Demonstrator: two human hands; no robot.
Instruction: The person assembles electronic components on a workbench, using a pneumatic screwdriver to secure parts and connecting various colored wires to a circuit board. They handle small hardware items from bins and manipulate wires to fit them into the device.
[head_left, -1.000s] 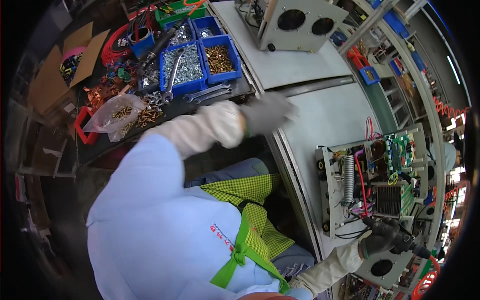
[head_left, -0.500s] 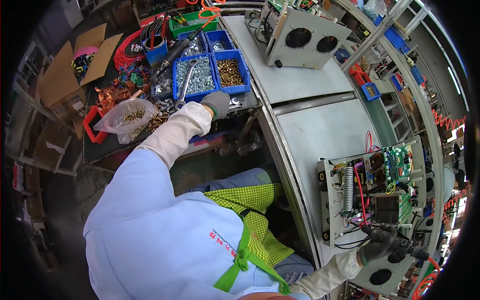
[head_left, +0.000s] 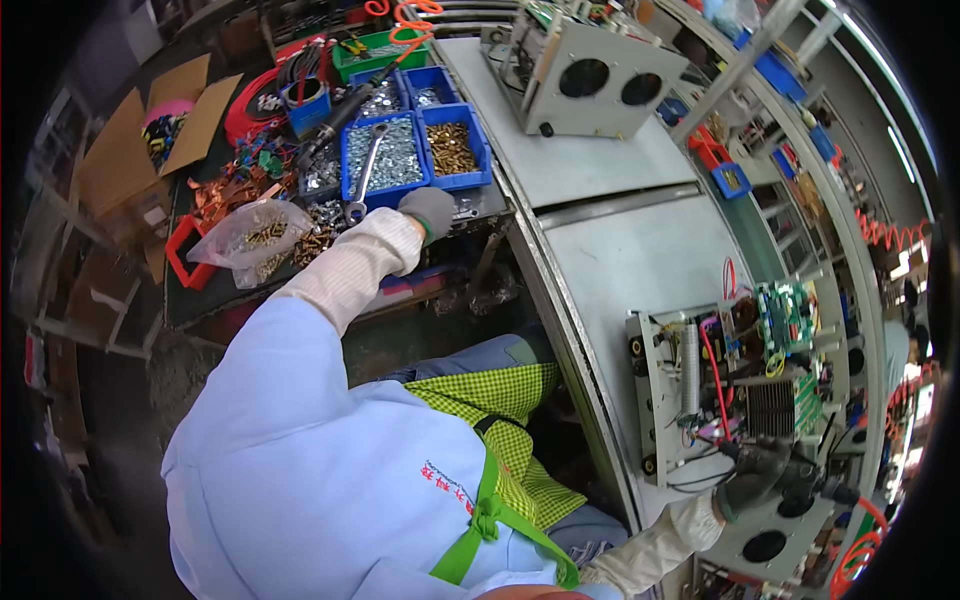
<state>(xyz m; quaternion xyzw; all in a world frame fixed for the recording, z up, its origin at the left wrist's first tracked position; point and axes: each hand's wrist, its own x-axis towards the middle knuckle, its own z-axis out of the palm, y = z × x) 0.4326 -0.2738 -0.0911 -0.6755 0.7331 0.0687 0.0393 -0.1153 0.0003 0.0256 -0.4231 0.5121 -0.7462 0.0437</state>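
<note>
My left hand [head_left: 430, 211], in a grey glove, is at the table's near edge just below the blue bins. Its fingers are hidden under the back of the hand. Beside it lies a small metal tool [head_left: 467, 209]. A combination wrench [head_left: 368, 172] rests across the blue bin of washers and nuts [head_left: 400, 165]. My right hand [head_left: 752, 484], gloved, is closed around a black air screwdriver [head_left: 800, 482] with an orange coiled hose. The driver points at the near end of an opened metal unit [head_left: 655, 400] holding green boards, a heat sink and red wires.
Brass screws fill another blue bin [head_left: 452, 150]. A clear bag [head_left: 250, 240] of brass parts and a second driver [head_left: 340, 115] lie on the left table. A cardboard box [head_left: 125, 175] stands farther left. A fan-panelled unit [head_left: 600, 85] sits at the conveyor's far end.
The view has shifted slightly. My right hand and the driver have dipped a little relative to the unit and look blurred. My left hand stays beside the bins.
</note>
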